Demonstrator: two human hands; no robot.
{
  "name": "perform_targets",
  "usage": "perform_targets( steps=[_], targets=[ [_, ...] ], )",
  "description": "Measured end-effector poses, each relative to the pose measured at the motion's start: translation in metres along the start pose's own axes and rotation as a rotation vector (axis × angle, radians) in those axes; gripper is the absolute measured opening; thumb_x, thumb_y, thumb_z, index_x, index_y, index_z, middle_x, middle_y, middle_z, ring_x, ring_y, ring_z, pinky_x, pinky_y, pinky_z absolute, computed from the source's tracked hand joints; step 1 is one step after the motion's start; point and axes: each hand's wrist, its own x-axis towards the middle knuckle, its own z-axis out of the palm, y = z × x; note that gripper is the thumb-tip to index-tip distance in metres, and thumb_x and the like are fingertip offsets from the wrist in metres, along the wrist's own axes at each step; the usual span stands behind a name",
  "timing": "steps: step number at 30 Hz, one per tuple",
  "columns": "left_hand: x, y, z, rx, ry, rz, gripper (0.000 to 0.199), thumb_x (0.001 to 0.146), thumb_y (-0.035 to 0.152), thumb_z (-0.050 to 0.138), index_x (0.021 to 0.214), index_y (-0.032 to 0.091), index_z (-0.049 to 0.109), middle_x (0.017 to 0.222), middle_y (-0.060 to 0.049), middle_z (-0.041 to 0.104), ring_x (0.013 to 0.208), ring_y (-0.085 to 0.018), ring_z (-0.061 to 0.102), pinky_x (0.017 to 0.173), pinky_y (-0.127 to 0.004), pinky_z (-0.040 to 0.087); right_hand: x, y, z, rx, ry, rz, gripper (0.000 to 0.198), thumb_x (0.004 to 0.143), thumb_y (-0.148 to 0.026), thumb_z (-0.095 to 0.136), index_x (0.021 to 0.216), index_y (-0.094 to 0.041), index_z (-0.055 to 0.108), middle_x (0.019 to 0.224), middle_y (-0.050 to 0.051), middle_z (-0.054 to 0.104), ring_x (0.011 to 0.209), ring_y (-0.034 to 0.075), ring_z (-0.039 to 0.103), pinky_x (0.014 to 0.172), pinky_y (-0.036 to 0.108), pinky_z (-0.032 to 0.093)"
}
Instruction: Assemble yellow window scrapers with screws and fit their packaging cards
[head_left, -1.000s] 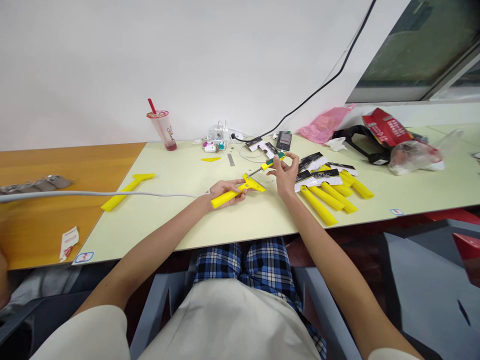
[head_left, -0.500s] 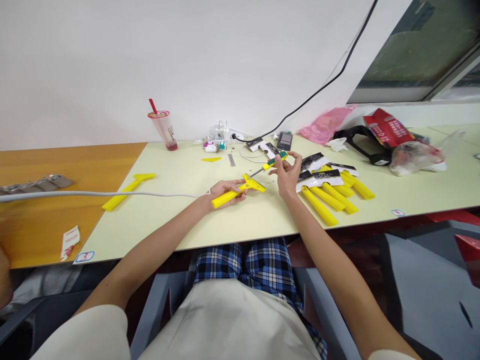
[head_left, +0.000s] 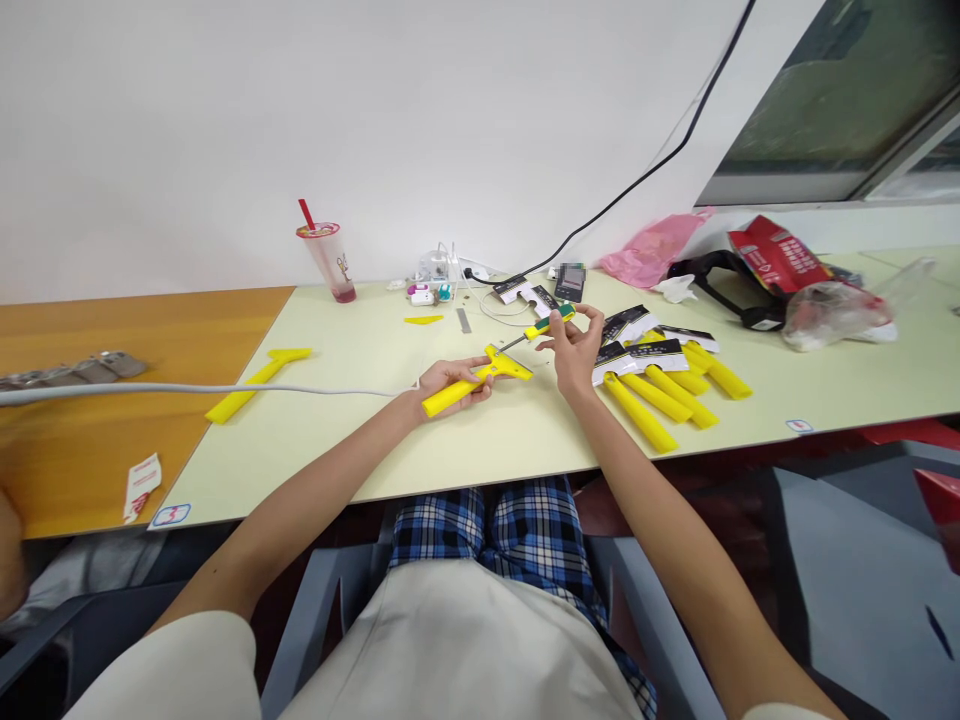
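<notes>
My left hand (head_left: 454,384) is closed round a yellow scraper (head_left: 451,398), its wide head pointing right and away from me. In my right hand (head_left: 574,348) is a screwdriver (head_left: 551,321) with a green and yellow handle, pinched between the fingers. The screwdriver's shaft slants down to the left, and its tip meets the scraper's head; a screw there is too small to make out. Beyond the hands lie a thin grey blade (head_left: 463,320) and a flat yellow piece (head_left: 424,320). Another yellow scraper (head_left: 259,385) rests on the left of the table.
Several yellow scrapers with black-and-white cards (head_left: 651,402) are piled right of my right hand. A cup with a red straw (head_left: 334,262) stands by the wall. A grey cable (head_left: 225,387) runs to my left wrist. Pink plastic (head_left: 652,248) and a red bag (head_left: 776,255) lie back right.
Both hands keep their hold, and the screwdriver stays at the scraper's head. The view has shifted very slightly.
</notes>
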Motion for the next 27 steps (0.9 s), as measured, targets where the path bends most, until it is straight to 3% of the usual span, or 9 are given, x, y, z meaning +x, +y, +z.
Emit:
perform_targets(
  steps=[10, 20, 27],
  targets=[
    [-0.001, -0.001, 0.005, 0.009, -0.001, 0.007, 0.083, 0.074, -0.01, 0.053, 0.154, 0.01, 0.049, 0.14, -0.028, 0.074, 0.077, -0.015, 0.076, 0.079, -0.027, 0.062, 0.0, 0.0, 0.001, 0.033, -0.01, 0.023, 0.063, 0.088, -0.059, 0.089, 0.119, -0.031, 0.042, 0.086, -0.005, 0.082, 0.077, 0.021, 0.084, 0.053, 0.027, 0.068],
    [-0.003, 0.0, 0.007, -0.051, 0.013, 0.008, 0.067, 0.076, -0.011, 0.052, 0.14, 0.011, 0.056, 0.14, -0.028, 0.072, 0.077, -0.013, 0.075, 0.078, -0.025, 0.063, -0.006, -0.014, 0.004, 0.044, -0.058, -0.069, 0.061, 0.09, -0.059, 0.089, 0.121, -0.033, 0.043, 0.092, -0.003, 0.082, 0.093, 0.024, 0.086, 0.064, 0.035, 0.074],
    [0.003, -0.001, 0.001, -0.124, 0.009, 0.086, 0.065, 0.077, -0.011, 0.052, 0.137, 0.012, 0.06, 0.143, -0.025, 0.073, 0.081, -0.013, 0.077, 0.085, -0.026, 0.064, -0.012, -0.017, 0.005, 0.029, -0.177, -0.182, 0.057, 0.095, -0.056, 0.088, 0.125, -0.033, 0.046, 0.102, 0.0, 0.084, 0.098, 0.025, 0.087, 0.075, 0.039, 0.075]
  ],
)
